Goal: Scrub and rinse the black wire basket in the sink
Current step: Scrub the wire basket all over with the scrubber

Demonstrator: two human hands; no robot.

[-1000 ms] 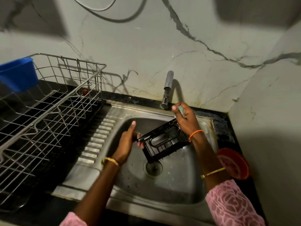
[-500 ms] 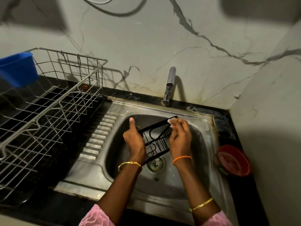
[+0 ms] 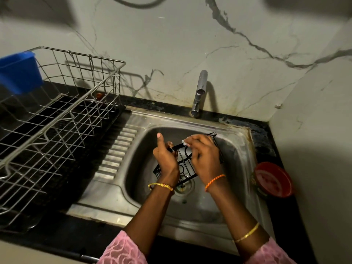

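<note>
The black wire basket (image 3: 183, 164) is held tilted above the drain (image 3: 184, 187) inside the steel sink (image 3: 192, 123). My left hand (image 3: 166, 159) grips the basket's left side, thumb pointing up. My right hand (image 3: 204, 157) curls over the upper rim with a small pale scrub pad (image 3: 185, 141) showing at its fingertips against the wire. Both hands hide much of the basket. The tap (image 3: 200, 92) stands behind the sink, and I see no water running from it.
A large steel dish rack (image 3: 62, 119) stands on the black counter to the left, with a blue plastic cup (image 3: 19, 71) hung on its far corner. A red round dish (image 3: 274, 179) sits on the counter right of the sink. Marble walls close the back and right.
The basket has swung from lying flat under the tap to standing tilted between both hands. My right hand came down from the tap onto the upper rim, and my left hand took a fuller grip.
</note>
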